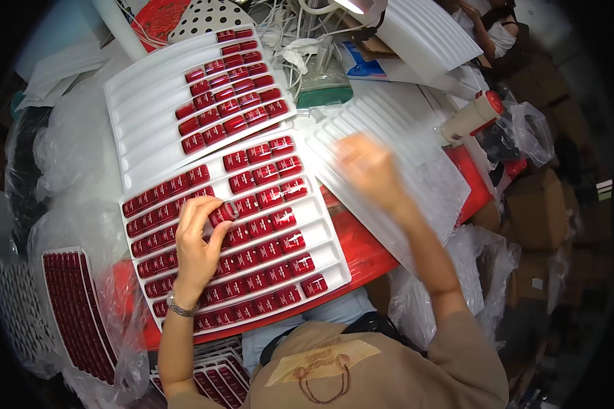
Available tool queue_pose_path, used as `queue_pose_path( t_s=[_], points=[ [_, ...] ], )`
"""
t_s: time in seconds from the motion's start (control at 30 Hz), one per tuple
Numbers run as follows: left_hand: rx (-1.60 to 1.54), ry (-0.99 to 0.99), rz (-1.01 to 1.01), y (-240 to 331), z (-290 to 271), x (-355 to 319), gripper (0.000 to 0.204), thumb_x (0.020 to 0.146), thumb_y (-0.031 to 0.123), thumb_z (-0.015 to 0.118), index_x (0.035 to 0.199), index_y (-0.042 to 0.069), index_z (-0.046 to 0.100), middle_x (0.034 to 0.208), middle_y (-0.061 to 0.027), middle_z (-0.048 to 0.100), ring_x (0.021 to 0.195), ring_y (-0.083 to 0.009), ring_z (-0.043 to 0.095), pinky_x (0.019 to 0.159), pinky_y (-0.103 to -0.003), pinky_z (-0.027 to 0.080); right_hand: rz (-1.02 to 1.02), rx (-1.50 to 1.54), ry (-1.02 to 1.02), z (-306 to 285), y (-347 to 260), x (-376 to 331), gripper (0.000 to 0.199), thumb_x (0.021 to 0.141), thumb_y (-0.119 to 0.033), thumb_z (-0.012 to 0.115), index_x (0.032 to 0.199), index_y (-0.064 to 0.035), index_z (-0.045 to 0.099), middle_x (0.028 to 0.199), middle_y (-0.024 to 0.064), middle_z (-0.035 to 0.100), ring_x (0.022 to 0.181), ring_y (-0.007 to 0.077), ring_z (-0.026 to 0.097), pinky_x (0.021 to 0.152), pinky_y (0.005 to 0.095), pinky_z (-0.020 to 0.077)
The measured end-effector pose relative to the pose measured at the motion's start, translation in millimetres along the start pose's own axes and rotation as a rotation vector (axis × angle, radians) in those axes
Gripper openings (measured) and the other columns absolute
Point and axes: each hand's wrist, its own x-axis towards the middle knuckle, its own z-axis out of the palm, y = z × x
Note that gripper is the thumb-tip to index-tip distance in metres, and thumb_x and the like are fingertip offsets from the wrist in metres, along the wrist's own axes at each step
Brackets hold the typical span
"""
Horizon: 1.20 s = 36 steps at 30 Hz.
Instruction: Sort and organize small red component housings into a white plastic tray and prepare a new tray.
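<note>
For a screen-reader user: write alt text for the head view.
A person's left hand presses on small red pieces set in rows in a white tray, while the right hand, blurred, hovers over an empty tray. A second, part-filled tray lies beyond, all on a cluttered red table.

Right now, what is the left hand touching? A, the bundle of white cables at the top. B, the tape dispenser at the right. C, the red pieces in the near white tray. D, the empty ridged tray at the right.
C: the left hand rests with its fingertips on the red pieces in the near white tray, while the blurred right hand is over the empty ridged tray.
</note>
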Motion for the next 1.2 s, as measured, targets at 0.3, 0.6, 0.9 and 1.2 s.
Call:
queue_pose_path(
  t_s=[0.3,0.6,0.9,1.2],
  points=[
    [0.214,-0.196,0.110,-16,5,16,0.031,0.072,0.011,0.073,0.099,-0.001,0.065,0.091,-0.0095,0.055,0.084,-0.0249,0.053,0.076,-0.036,0.043,0.481,-1.157,-0.284,-129,263,-33,0.013,0.079,-0.003,0.052,0.088,0.0011,0.060,0.096,0.0192,0.063,0.086,0.0354,0.064,0.072,0.0436,0.0524],
    [0.373,-0.113,0.008,-41,-12,24,0.026,0.070,0.008,0.073,0.093,0.001,0.065,0.095,-0.0086,0.059,0.088,-0.0246,0.053,0.078,-0.036,0.041,0.348,0.398,0.001,2,49,11,0.020,0.094,-0.011,0.048,0.113,-0.0061,0.052,0.073,-0.0049,0.046,0.060,0.0012,0.037,0.053,0.0184,0.0303],
    [0.275,-0.198,0.013,-31,-16,31,0.021,0.082,0.016,0.066,0.097,0.001,0.067,0.088,-0.0074,0.064,0.089,-0.0200,0.057,0.083,-0.033,0.042,0.223,0.808,-0.155,77,-70,32,0.015,0.095,-0.014,0.047,0.102,-0.0022,0.052,0.061,0.0021,0.052,0.054,0.0082,0.048,0.052,0.0247,0.0385],
    [-0.973,-0.326,-0.419,28,9,-12,0.030,0.092,0.013,0.058,0.118,-0.002,0.054,0.093,0.0001,0.055,0.076,-0.0038,0.049,0.063,-0.018,0.041,-0.300,-0.041,-0.346,50,-108,13,0.049,0.087,-0.041,0.057,0.115,-0.0013,0.050,0.063,0.0088,0.059,0.055,0.0265,0.060,0.050,0.0345,0.0462]
  ],
)
